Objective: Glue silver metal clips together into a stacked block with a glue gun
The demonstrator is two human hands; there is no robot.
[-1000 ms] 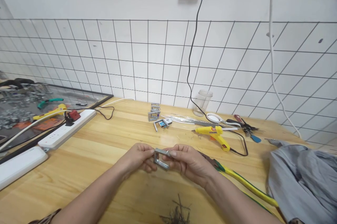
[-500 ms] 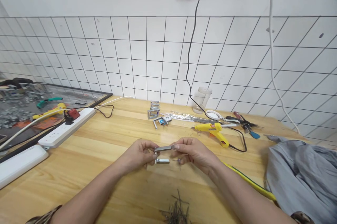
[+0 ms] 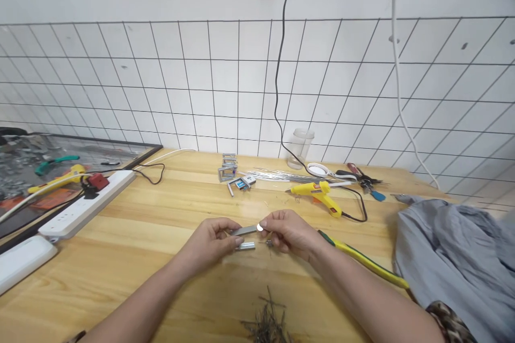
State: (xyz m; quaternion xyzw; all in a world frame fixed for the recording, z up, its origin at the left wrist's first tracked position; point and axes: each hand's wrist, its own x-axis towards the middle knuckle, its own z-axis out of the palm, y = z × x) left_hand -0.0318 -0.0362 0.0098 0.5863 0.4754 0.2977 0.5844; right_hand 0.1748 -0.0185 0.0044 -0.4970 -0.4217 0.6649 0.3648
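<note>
- The left hand [image 3: 212,240] pinches a grey metal bracket [image 3: 246,231] between thumb and fingers; two bars jut rightward from the grip, above the table (whether they join is hidden by the fingers).
- The right hand [image 3: 290,233], thumb and forefinger nearly closed, holds a small shiny disc [image 3: 259,227] at the free end of the upper bar; I cannot tell if they touch.
- A small dark bit [image 3: 269,244] sits at its lower fingers. Juggling both could loosen the pinch and drop either one.
- The bracket could twist, since it seems gripped at one end only.
- Nearer the person lies a pile of thin dark scraps [image 3: 269,324]; a dropped disc might get lost there.
- Beyond, a yellow glue gun [image 3: 319,192] lies well apart, its cord clear of both hands.
</note>
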